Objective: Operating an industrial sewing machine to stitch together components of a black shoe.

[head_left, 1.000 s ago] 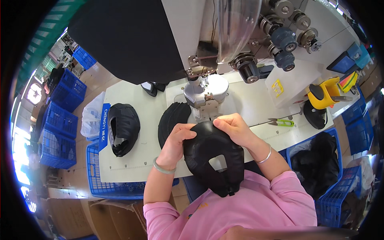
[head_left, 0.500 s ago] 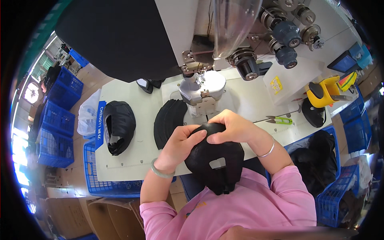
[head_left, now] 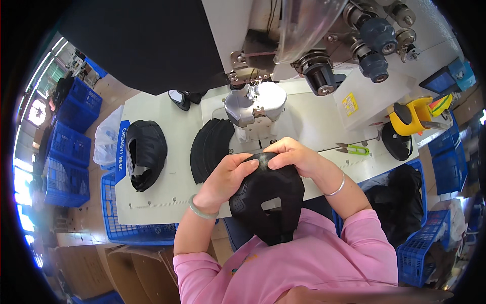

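A black shoe upper [head_left: 268, 195] is held in front of my chest, its toe end toward the sewing machine [head_left: 255, 109] and its pale opening facing up. My left hand [head_left: 229, 175] grips the toe end from the left, thumb on top. From the right, my right hand [head_left: 293, 159] pinches the same end, its thumb close to the other thumb. Fingers of both hands are partly hidden under the material. Left of my left hand lies a fanned stack of black curved pieces [head_left: 210, 149]. Another black shoe upper [head_left: 147, 154] rests at the table's left.
Green-handled thread snips [head_left: 353, 149] lie on the white table [head_left: 167, 202], to the right. Beyond them are a yellow tape dispenser [head_left: 412, 116] and a black piece [head_left: 395, 142]. Blue crates [head_left: 114, 213] stand below the table edge; one at the right holds dark material [head_left: 400, 197].
The shoe upper has turned slightly and shifted a little left in my hands. Both thumbs have moved slightly apart on the toe end. My view has shifted a little.
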A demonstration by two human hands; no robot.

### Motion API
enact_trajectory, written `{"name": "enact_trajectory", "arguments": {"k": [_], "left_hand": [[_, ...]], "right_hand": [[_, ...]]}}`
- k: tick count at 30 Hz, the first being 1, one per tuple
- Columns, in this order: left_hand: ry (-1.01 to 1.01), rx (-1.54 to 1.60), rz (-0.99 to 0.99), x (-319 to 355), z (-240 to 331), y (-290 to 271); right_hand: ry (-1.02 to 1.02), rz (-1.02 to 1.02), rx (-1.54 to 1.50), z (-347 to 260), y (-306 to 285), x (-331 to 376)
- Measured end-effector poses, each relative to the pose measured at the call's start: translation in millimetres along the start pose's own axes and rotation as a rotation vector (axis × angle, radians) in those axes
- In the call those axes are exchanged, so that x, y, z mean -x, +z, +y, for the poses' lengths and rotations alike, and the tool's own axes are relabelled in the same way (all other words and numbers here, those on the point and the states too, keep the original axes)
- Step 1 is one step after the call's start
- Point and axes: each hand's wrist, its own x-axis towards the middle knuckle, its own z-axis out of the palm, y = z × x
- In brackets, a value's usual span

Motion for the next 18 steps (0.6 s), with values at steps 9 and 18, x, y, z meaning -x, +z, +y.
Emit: {"name": "enact_trajectory", "arguments": {"k": [9,18], "left_hand": [[-0.014,-0.009,0.030,-2,-3,0],[0.001,-0.045,-0.006,-5,-16,-3]], "right_hand": [[0.010,0.061,0.355,-8,6,-1],[0.094,0.066,0.527,-5,3,-3]]}}
